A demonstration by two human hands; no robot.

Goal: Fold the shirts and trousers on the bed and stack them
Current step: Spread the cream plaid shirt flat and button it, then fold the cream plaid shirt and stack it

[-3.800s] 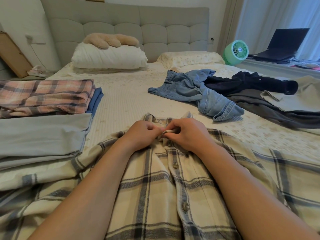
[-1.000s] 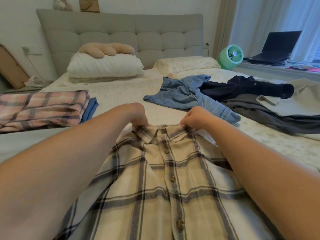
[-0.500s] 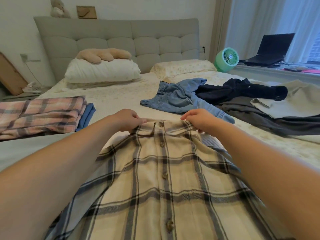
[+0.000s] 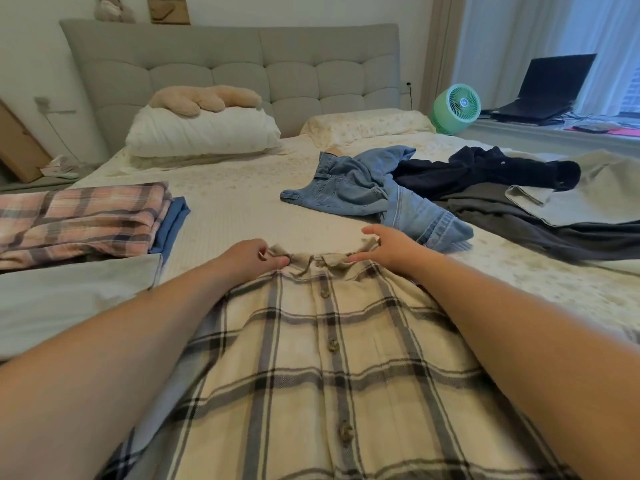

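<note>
A cream plaid button-up shirt [image 4: 329, 368] lies buttoned and face up on the bed [image 4: 242, 209] in front of me. My left hand [image 4: 251, 259] pinches the left end of its collar. My right hand [image 4: 394, 249] pinches the right end, index finger lifted. At the left sits a folded pink plaid garment [image 4: 79, 220] on a blue one [image 4: 173, 220], with a folded pale grey piece [image 4: 69, 299] nearer me. Unfolded jeans [image 4: 374, 199], a black garment [image 4: 485, 174], a dark grey one [image 4: 540, 226] and a beige one [image 4: 595, 192] lie at the right.
A white pillow [image 4: 204, 133] with a plush toy [image 4: 204, 98] and a floral pillow [image 4: 367, 124] lean at the padded headboard [image 4: 235, 71]. A green fan [image 4: 457, 107] and a laptop [image 4: 550, 88] stand by the window at the right.
I lifted the shirt by the collar, moved it away from me and laid it flat. Both hands went from the placket's top button to the collar ends and have spread further apart.
</note>
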